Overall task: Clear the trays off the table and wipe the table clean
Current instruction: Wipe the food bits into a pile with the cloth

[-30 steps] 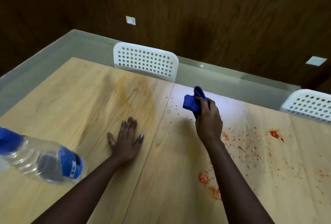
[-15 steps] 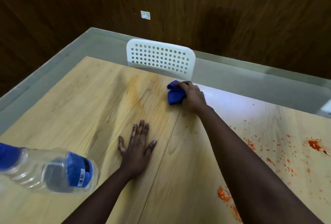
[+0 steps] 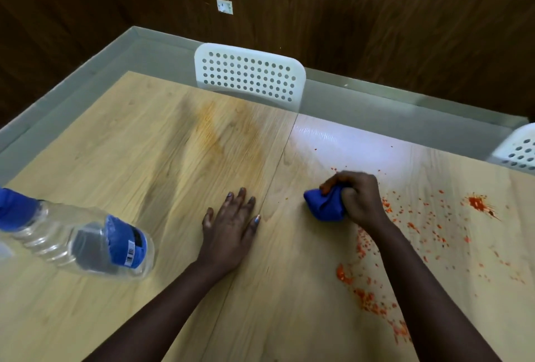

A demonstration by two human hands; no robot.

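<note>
My right hand point(image 3: 357, 198) grips a bunched blue cloth point(image 3: 322, 206) and presses it on the light wooden table point(image 3: 115, 135), right of the table's centre seam. My left hand point(image 3: 231, 224) lies flat on the wood with fingers spread, just left of the seam. Red-orange crumbs and smears point(image 3: 405, 225) are scattered over the table's right half, with a thicker blot point(image 3: 477, 203) at the far right. A faint yellowish stain point(image 3: 212, 127) marks the wood ahead of my left hand. No tray is in view.
A clear plastic bottle with a blue label point(image 3: 86, 241) lies on its side at the left edge. A white perforated chair back point(image 3: 249, 74) stands at the far side, another chair point(image 3: 518, 148) at the far right. Dark wood wall panels lie beyond.
My right hand has pulled the cloth back from the far edge near the chair, toward me and to the right. My left hand stays flat in place.
</note>
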